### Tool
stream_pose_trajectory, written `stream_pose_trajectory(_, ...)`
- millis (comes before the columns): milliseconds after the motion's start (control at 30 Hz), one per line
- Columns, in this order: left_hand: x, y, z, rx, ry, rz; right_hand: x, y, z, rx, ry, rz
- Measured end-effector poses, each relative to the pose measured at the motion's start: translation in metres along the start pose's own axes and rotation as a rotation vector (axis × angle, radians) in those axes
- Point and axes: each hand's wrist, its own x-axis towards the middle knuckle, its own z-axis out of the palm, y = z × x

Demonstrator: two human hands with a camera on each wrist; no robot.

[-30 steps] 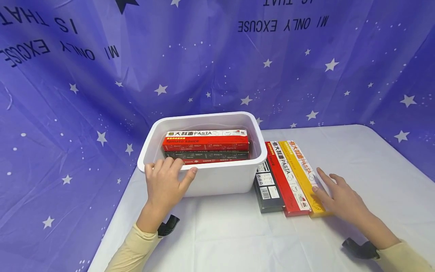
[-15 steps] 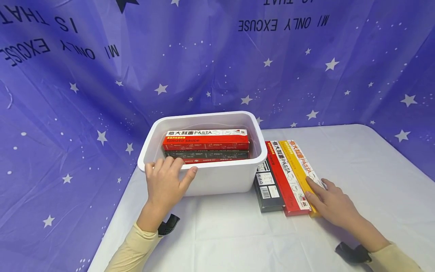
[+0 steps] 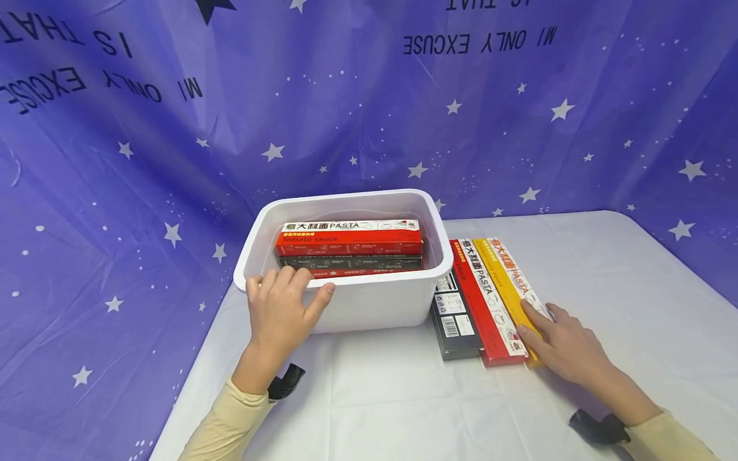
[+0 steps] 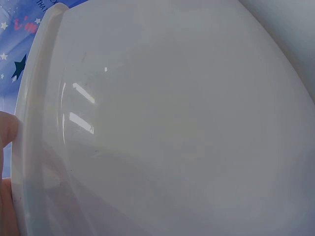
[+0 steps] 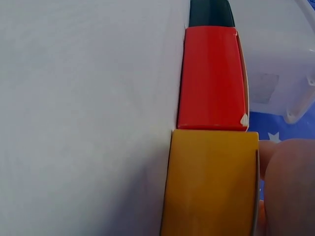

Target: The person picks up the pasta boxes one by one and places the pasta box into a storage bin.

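Observation:
A white plastic bin (image 3: pixel 375 304) stands left of centre in the head view. My left hand (image 3: pixel 279 314) grips its near rim, fingers hooked over the edge and thumb along the outside. Inside lie a red tomato sauce pasta box (image 3: pixel 348 243), a dark box (image 3: pixel 352 263) and another red box, mostly hidden by the rim. On the right, my right hand (image 3: pixel 567 346) holds the near end of a yellow curry pasta box (image 3: pixel 499 272), thumb and index finger by its left edge, other fingers toward its right side. In the right wrist view, the yellow box's end (image 5: pixel 211 182) shows up close.
Left of the yellow box, a red pasta box (image 3: pixel 487 320) and a dark box (image 3: pixel 458 330) lie side by side against the bin. A white cloth covers the table (image 3: pixel 392 397). A purple curtain (image 3: pixel 369 115) with stars hangs behind and at the sides.
My right hand has come left and down onto the near end of the yellow box, then stayed there. The left hand and the bin have not moved.

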Motion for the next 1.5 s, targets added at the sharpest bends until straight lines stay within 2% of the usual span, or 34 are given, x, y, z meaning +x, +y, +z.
stream_pose_trajectory(333,0.000,0.000,0.000,-0.001,-0.003,-0.001,0.002,0.008,-0.002,0.017,-0.014,0.040)
stream_pose_trajectory(567,0.000,0.000,0.001,0.001,-0.010,-0.001,0.002,0.013,0.000,-0.012,-0.016,0.075)
stream_pose_trajectory(800,0.000,0.000,0.000,0.001,-0.013,-0.002,0.004,0.021,-0.002,-0.012,-0.066,0.174)
stream_pose_trajectory(933,0.000,0.000,0.000,0.001,-0.012,-0.002,0.005,0.024,-0.001,-0.008,-0.060,0.209)
stream_pose_trajectory(1233,0.000,0.000,0.000,-0.002,-0.009,-0.001,0.004,0.026,0.002,-0.005,0.017,0.195)
stream_pose_trajectory(1500,-0.001,0.000,0.001,0.000,-0.006,0.000,0.003,0.029,0.003,-0.013,0.045,0.183)
